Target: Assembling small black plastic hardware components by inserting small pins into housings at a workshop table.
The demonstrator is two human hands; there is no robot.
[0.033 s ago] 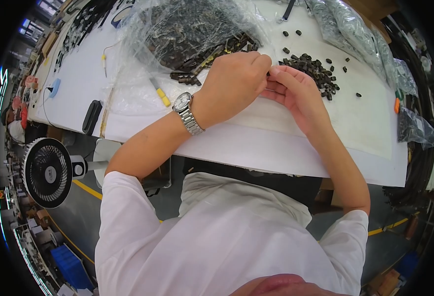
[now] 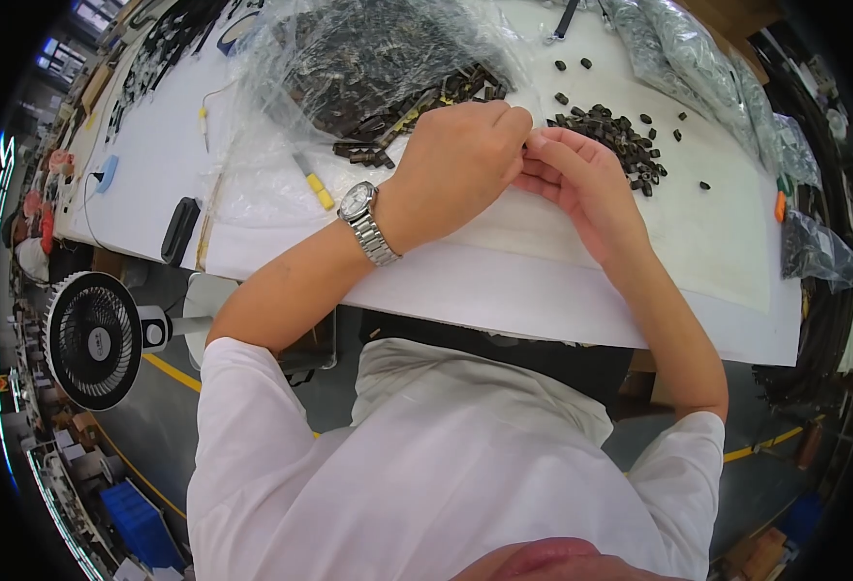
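The left hand (image 2: 460,160) is curled over, knuckles up, with its fingers drawn in to the thumb. The right hand (image 2: 581,174) is half closed, and its fingertips (image 2: 540,145) are pressed against those of the left hand. Whatever is pinched between them is hidden, so it cannot be told whether a part is held. No change is seen against the earlier picture: both hands are in the same place and the same pinch, so the work is judged to be at the same stage.

A metal watch (image 2: 363,218) is worn on the left wrist. Both hands are rested on a white sheet (image 2: 717,252) laid on the white table (image 2: 542,290).

A pile of small black parts (image 2: 620,136) lies just beyond the right hand, on its far right side, with a few strays scattered around it. Far left of the left hand, a clear bag (image 2: 387,58) of dark parts is spread open, and some have spilled near the hand. A yellow-handled tool (image 2: 315,184) lies to the left of the watch. A flat black object (image 2: 179,229) lies at the table's left edge. A fan (image 2: 92,339) stands on the floor below it, to the near left
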